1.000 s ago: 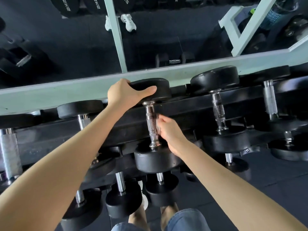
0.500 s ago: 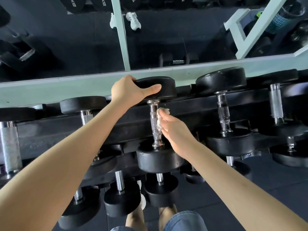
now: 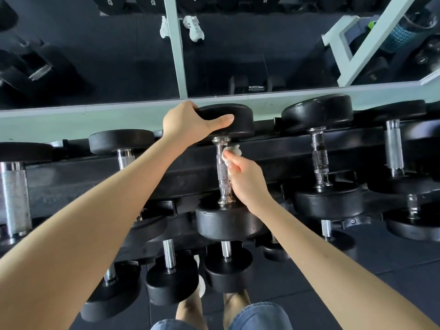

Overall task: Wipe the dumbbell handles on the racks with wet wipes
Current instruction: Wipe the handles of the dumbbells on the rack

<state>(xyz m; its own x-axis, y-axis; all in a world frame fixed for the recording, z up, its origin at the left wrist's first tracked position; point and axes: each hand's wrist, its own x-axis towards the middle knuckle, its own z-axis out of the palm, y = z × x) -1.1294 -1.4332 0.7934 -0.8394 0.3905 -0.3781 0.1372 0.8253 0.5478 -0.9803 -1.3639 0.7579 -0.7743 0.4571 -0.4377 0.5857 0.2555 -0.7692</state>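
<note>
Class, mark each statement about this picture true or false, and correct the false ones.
1. The left hand grips the dumbbell's far head. True.
2. The right hand holds a white wipe against the handle. True.
3. The wipe sits at the handle's near end. False: it is by the far end, close to the gripped head.
4. The person wears long sleeves. False: both forearms are bare.
</note>
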